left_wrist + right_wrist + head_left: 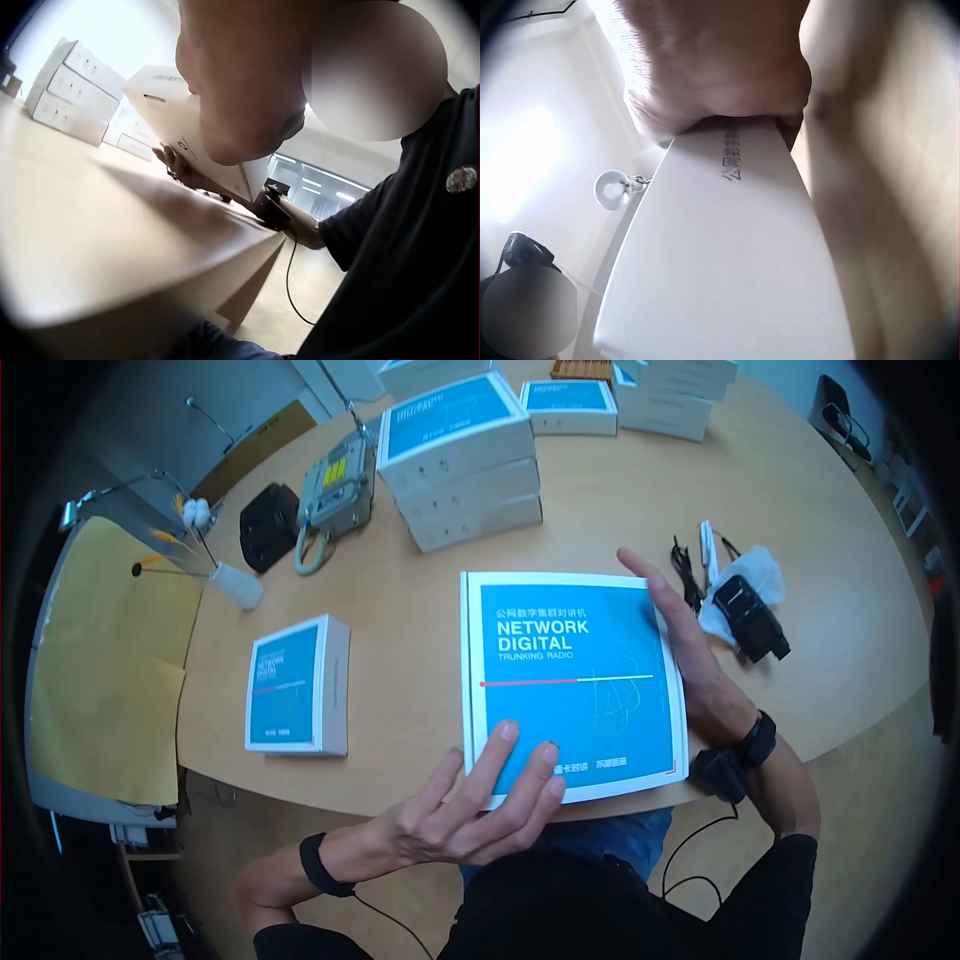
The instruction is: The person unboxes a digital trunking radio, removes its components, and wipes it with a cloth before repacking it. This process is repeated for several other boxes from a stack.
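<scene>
A white box (570, 670) with a blue printed cover is held tilted over the table's near edge, its cover facing up toward the head camera. At its lower left corner my left hand (470, 815) grips it, fingers spread over the cover and thumb going behind the edge. My right hand (695, 650) holds the right side, with fingers reaching under the box in the left wrist view. The box's white side (724, 247) fills the right wrist view, bearing a line of dark characters. Its underside (187, 139) shows above a shadow on the table.
A smaller-looking matching box (285, 695) stands at left. Stacked boxes (465, 470) rise at the back, near a telephone (340, 485) and a white vase (237, 586). To the right lie a black device (750, 618), a plastic bag and cables. Wrist-camera cords hang below the arms.
</scene>
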